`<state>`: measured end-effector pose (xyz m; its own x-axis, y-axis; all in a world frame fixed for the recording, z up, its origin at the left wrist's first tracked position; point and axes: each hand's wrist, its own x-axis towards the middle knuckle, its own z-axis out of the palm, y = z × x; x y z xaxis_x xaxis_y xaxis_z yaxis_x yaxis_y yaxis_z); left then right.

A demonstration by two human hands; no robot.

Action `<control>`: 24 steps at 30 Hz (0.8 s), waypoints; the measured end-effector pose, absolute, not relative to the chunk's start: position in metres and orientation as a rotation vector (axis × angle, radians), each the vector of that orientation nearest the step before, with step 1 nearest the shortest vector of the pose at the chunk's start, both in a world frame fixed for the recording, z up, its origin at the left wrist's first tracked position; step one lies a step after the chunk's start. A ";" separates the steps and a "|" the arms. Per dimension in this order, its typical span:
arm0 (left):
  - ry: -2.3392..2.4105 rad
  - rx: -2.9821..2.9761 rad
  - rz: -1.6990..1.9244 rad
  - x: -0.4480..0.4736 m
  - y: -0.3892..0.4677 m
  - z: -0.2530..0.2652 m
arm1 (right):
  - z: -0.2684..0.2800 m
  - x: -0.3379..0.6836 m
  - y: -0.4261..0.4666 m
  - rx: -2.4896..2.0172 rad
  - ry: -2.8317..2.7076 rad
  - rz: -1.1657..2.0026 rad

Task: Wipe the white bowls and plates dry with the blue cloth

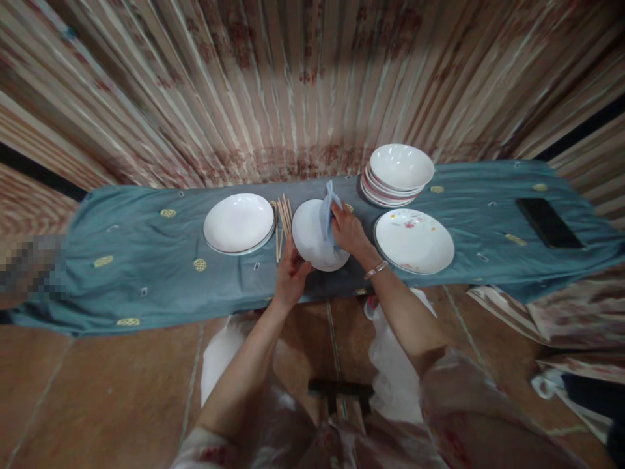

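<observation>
In the middle of the cloth-covered table I hold a white plate (pixel 308 228) tilted up slightly. My left hand (pixel 291 270) grips its lower left rim, fingers partly hidden beneath it. Bunched in my right hand (pixel 347 229) is a light blue cloth (pixel 328 212), pressed against the plate's right side. Several wooden chopsticks (pixel 283 225) lie just left of the plate. Further left sits a short stack of white plates (pixel 239 223). Near my right wrist are flower-patterned white plates (pixel 415 241), with a stack of white bowls (pixel 401 167) behind them.
A black phone (pixel 549 223) lies toward the right end of the table, on the teal tablecloth (pixel 161 260). Pleated curtains (pixel 303 98) hang along the back. A blurred patch (pixel 34 270) covers something at the left edge. Dark chair or stool parts (pixel 342 389) show below.
</observation>
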<state>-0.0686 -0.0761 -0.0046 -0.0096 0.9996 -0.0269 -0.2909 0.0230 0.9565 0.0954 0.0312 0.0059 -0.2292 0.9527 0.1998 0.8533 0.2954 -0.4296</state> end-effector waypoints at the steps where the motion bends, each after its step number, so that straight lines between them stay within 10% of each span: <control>1: 1.013 0.959 1.322 -0.069 -0.076 -0.005 | 0.006 0.098 0.030 -1.641 -2.150 0.308; 24: 0.993 0.931 1.335 -0.069 -0.076 -0.002 | -0.002 0.121 -0.019 -1.736 -2.376 0.055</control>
